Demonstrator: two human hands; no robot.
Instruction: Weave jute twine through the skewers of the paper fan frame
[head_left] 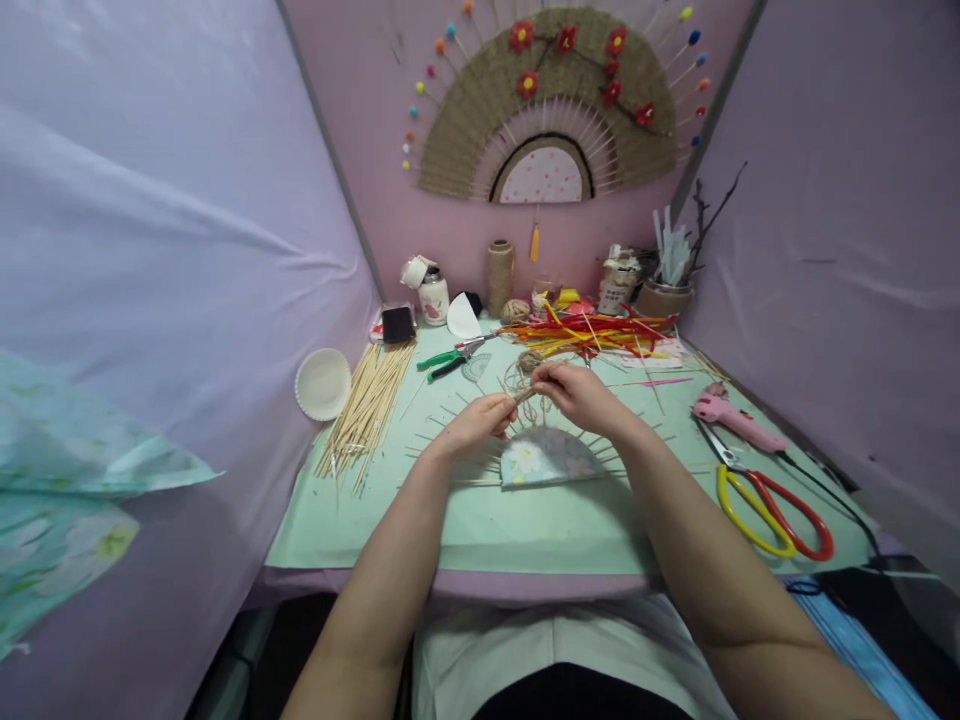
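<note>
My left hand [486, 418] and my right hand [568, 390] are close together over the middle of the table, fingers pinched. Between them is a short stretch of brown jute twine [526, 397]. Loose loops of it hang down below. Just under my hands lies a half-round piece covered in floral cloth [551, 458], with thin sticks [435, 436] fanning out from its curved edge. My right forearm covers some of the sticks on that side. A small ball of twine [529, 361] sits right behind my hands.
Bamboo sticks [367, 410] lie at left beside a white bowl [322, 384]. Green-handled pliers [444, 360] and red and yellow strips [600, 330] are behind. A pink glue gun [739, 420] and large scissors [772, 510] lie right. A finished fan [457, 140] hangs on the back wall.
</note>
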